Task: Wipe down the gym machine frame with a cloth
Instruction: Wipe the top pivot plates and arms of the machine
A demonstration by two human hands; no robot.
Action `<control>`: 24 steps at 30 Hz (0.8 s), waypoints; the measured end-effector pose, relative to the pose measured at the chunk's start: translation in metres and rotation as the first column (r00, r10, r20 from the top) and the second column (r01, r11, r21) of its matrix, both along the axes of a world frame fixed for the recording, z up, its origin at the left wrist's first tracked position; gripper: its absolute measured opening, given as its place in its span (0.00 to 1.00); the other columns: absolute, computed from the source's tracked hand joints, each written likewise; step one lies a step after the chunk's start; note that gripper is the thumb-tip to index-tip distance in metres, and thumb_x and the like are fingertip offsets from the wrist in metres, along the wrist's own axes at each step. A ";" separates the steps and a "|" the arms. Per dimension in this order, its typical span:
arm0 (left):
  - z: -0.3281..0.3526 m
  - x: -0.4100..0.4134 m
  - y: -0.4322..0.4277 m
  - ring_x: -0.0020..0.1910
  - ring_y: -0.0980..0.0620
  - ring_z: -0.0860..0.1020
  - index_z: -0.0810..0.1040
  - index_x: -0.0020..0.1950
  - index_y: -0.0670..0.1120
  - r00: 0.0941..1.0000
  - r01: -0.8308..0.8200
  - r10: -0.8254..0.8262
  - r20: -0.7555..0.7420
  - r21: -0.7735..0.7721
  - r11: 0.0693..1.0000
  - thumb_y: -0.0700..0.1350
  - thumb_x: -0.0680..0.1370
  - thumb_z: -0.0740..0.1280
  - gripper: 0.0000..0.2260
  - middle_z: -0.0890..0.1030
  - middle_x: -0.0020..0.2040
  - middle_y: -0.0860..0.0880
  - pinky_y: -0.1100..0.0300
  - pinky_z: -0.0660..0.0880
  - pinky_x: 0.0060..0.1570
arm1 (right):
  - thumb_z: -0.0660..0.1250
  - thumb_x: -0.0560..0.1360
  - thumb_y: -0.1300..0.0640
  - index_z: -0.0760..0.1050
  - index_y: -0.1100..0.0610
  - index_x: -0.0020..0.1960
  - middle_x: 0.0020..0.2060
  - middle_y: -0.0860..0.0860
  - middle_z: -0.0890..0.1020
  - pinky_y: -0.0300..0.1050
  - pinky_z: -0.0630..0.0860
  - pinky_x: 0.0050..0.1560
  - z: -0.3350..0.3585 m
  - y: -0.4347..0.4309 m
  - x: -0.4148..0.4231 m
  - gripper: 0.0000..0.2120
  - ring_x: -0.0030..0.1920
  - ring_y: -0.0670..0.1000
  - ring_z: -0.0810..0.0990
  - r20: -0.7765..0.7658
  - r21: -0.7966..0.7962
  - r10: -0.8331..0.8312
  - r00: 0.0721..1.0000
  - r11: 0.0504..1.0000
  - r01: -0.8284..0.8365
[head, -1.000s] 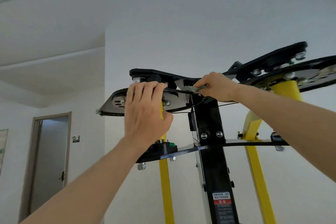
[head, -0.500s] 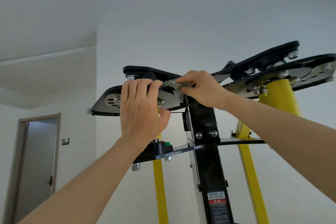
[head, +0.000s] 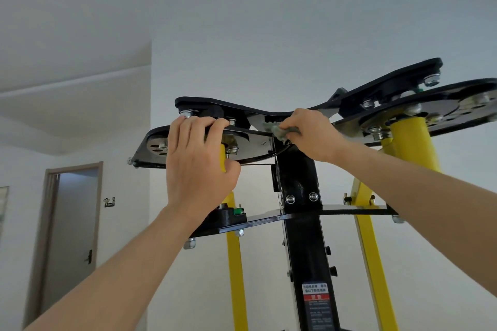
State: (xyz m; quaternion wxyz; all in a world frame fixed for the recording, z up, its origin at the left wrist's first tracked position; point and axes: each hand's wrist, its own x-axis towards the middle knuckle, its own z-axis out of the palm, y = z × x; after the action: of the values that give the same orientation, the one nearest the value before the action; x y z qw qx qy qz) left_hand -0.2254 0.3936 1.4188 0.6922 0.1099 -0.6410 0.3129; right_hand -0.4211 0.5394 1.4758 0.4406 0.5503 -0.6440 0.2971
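The gym machine frame [head: 298, 177] rises in front of me, a black central post with yellow side tubes and black pulley plates at the top. My left hand [head: 197, 161] grips the edge of the left pulley plate [head: 251, 145], fingers curled over its top. My right hand [head: 309, 136] pinches a small grey-green cloth [head: 277, 130] and presses it against the plate where it meets the central post. Most of the cloth is hidden inside my fingers.
The right pulley plates [head: 403, 105] and a yellow tube [head: 411, 142] sit beside my right forearm. A black cross bracket [head: 349, 213] spans lower down. A doorway [head: 72, 236] opens at the lower left in a white wall.
My right hand with the cloth has slid back and forth along the top plate near the post, leftward then slightly right. The left hand has kept its grip on the plate.
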 end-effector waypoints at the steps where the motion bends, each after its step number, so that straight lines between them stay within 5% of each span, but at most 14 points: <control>1: -0.001 0.000 0.001 0.62 0.43 0.73 0.77 0.66 0.44 1.000 0.000 0.000 0.004 0.009 1.000 0.47 0.69 0.66 0.26 0.77 0.59 0.46 0.51 0.54 0.78 | 0.64 0.80 0.62 0.82 0.59 0.50 0.47 0.56 0.79 0.51 0.76 0.50 -0.002 0.001 0.000 0.07 0.49 0.57 0.78 -0.018 -0.021 -0.013 1.000 1.000 0.012; 7: -0.002 0.001 0.006 0.64 0.42 0.74 0.77 0.67 0.44 1.000 0.017 -0.018 0.020 0.032 0.999 0.47 0.69 0.66 0.26 0.77 0.60 0.45 0.50 0.52 0.79 | 0.66 0.77 0.64 0.84 0.60 0.51 0.44 0.54 0.81 0.50 0.77 0.51 0.002 0.029 0.001 0.09 0.49 0.56 0.80 -0.054 0.055 -0.069 0.996 0.996 0.072; 10: -0.009 0.001 0.010 0.75 0.42 0.68 0.75 0.71 0.43 0.999 0.034 -0.037 0.040 0.067 0.997 0.47 0.69 0.65 0.29 0.76 0.67 0.45 0.46 0.51 0.80 | 0.71 0.75 0.60 0.85 0.54 0.55 0.44 0.47 0.81 0.43 0.75 0.51 0.004 0.042 0.004 0.10 0.46 0.49 0.80 0.028 0.021 0.006 1.000 1.000 -0.007; 14: -0.044 -0.006 0.010 0.79 0.43 0.61 0.74 0.74 0.45 0.963 0.042 -0.037 0.266 -0.012 0.999 0.47 0.73 0.66 0.28 0.71 0.76 0.46 0.46 0.55 0.80 | 0.76 0.73 0.57 0.85 0.53 0.49 0.41 0.48 0.85 0.40 0.79 0.43 -0.019 0.040 0.008 0.06 0.40 0.45 0.82 0.096 0.115 0.146 0.985 0.981 -0.157; 18: -0.071 -0.016 0.012 0.65 0.50 0.76 0.77 0.71 0.50 0.893 0.088 -0.115 0.435 0.082 0.993 0.56 0.76 0.68 0.24 0.81 0.64 0.52 0.53 0.74 0.61 | 0.77 0.72 0.58 0.85 0.54 0.45 0.36 0.47 0.85 0.33 0.77 0.35 -0.056 0.023 0.007 0.03 0.35 0.44 0.83 0.271 0.161 0.266 0.925 0.935 -0.316; 21: -0.066 -0.019 0.020 0.53 0.56 0.79 0.72 0.69 0.59 0.861 0.048 -0.215 0.462 0.345 0.937 0.69 0.74 0.64 0.27 0.82 0.55 0.59 0.59 0.73 0.45 | 0.79 0.70 0.58 0.84 0.55 0.45 0.38 0.49 0.85 0.39 0.81 0.37 -0.079 0.011 0.014 0.06 0.38 0.48 0.85 0.395 0.125 0.382 0.835 0.878 -0.461; 24: -0.056 -0.019 0.028 0.42 0.59 0.80 0.77 0.61 0.57 0.792 0.239 -0.475 0.384 0.522 0.819 0.63 0.74 0.72 0.19 0.82 0.44 0.58 0.57 0.77 0.38 | 0.77 0.72 0.60 0.84 0.59 0.49 0.42 0.54 0.85 0.38 0.81 0.40 -0.085 0.006 0.021 0.07 0.40 0.47 0.84 0.506 0.059 0.504 0.700 0.790 -0.611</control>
State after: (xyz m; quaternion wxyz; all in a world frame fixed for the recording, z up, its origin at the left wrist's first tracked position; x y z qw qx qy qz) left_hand -0.2440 0.4220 1.3626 0.5059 0.0546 -0.8602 0.0340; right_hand -0.4002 0.5453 1.3904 0.0969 0.6779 -0.5606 0.4656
